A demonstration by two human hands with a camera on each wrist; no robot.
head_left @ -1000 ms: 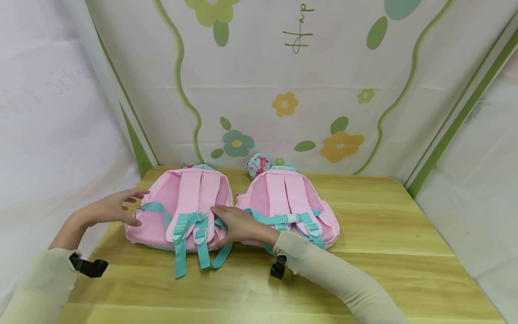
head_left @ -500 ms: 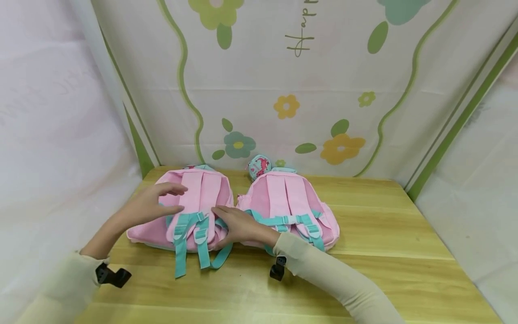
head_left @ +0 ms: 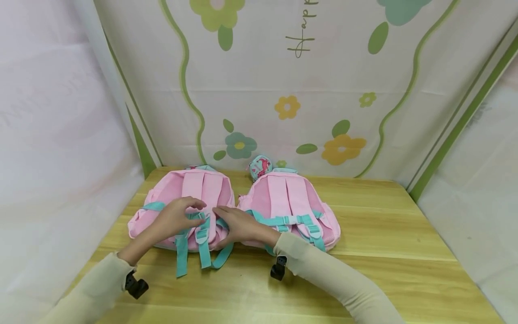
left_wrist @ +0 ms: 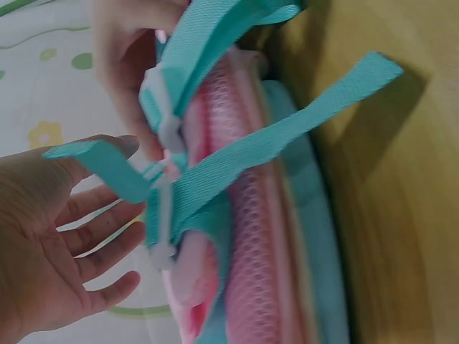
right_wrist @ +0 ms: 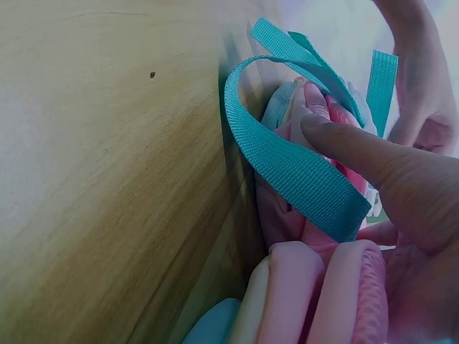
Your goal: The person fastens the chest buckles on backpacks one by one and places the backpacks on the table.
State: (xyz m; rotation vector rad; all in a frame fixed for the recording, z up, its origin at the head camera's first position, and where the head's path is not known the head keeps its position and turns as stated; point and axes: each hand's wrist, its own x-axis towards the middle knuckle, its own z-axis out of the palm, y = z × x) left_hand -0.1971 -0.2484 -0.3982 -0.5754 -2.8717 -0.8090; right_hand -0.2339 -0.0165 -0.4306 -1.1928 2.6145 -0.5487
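Two pink backpacks lie side by side with their shoulder straps up. On the left backpack (head_left: pixel 166 195), my right hand (head_left: pixel 240 225) holds the lower right corner, thumb at the bottom edge and fingers on the shoulder strap side. My left hand (head_left: pixel 178 218) hovers over the same bag's turquoise webbing straps, fingers loosely bent and apart. In the left wrist view a loose strap end (left_wrist: pixel 107 168) stands between its thumb and fingers, not gripped. White plastic adjusters (left_wrist: pixel 165 222) sit on the webbing. The right hand's fingertips are partly hidden behind straps in the right wrist view.
The right backpack (head_left: pixel 297 198) lies beside my right wrist, its turquoise straps joined by a white buckle (head_left: pixel 290 219). A small round patterned pouch (head_left: pixel 260 166) stands behind the bags. Both bags lie on a wooden table (head_left: pixel 388 270) with fabric walls (head_left: pixel 251 67) around.
My left hand has moved right and down from the left backpack's left side to over its turquoise straps. The right hand has stayed at the lower right corner. The bags look unmoved.
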